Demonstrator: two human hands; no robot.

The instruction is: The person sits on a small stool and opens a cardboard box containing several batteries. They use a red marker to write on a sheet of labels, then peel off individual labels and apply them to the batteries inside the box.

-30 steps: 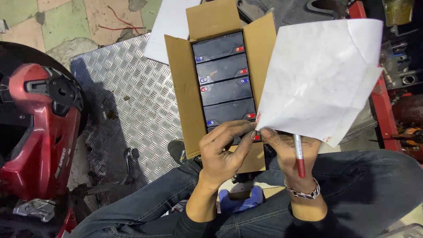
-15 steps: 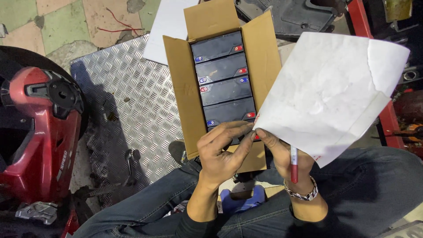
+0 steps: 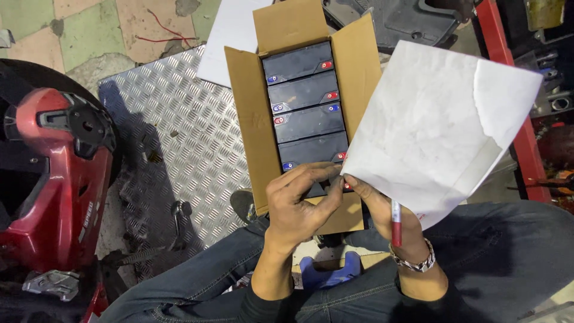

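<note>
I am looking straight down at an open cardboard box lying on the floor just ahead of my knees, its long axis running directly away from me — flaps folded out to both sides. It is holding a single row of black batteries, four showing fully, each with a red and a blue terminal cap on top; a fifth seems to be sitting at the near end, mostly hidden under my fingers. Both hands are meeting over that near end. My left hand is curling down onto the nearest battery's top edge, fingers bent and touching it, though I cannot tell whether it is actually gripping. My right hand is pinching a large white sheet of paper that is fanning up and out to the right, covering part of the box's right flap, and a red-and-white pen is hanging down against the same hand — fingertips of both hands almost touching. The left hand is the nearer one to the batteries. Beyond, the box is resting partly on a ribbed metal plate, and a red scooter body is standing well apart on the left.
</note>
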